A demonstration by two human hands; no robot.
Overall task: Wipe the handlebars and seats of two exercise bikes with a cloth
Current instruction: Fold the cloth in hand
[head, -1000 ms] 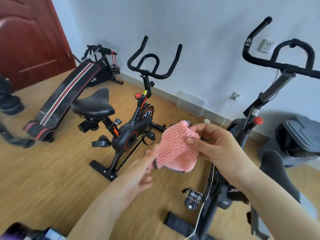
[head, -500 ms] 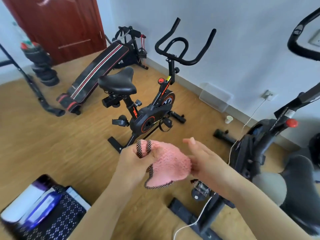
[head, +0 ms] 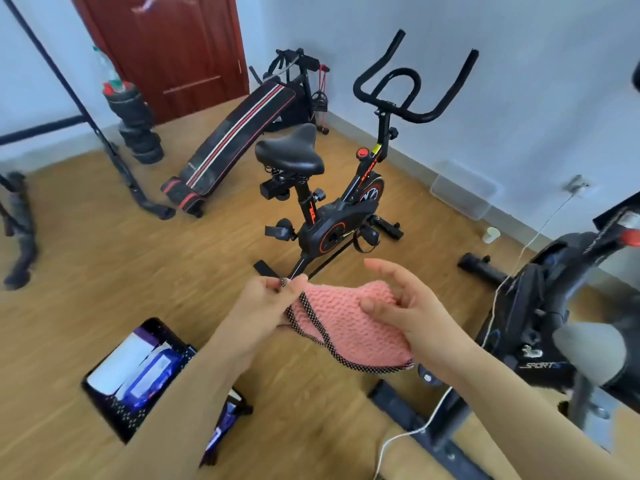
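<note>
Pinching edge of cloth (head: 349, 323) with left hand (head: 263, 306), gripping other side with right hand (head: 408, 313), mid-air before far bike (head: 339, 209); spread wider than before, so probably ready for wiping, touching no bike yet

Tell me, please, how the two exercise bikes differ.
The far black exercise bike with orange trim shows whole, its seat all black; the near black exercise bike lettered SPORTS is cropped at the right edge, its seat partly grey. A white cable hangs beside the near one only. Both have red knobs.
</note>
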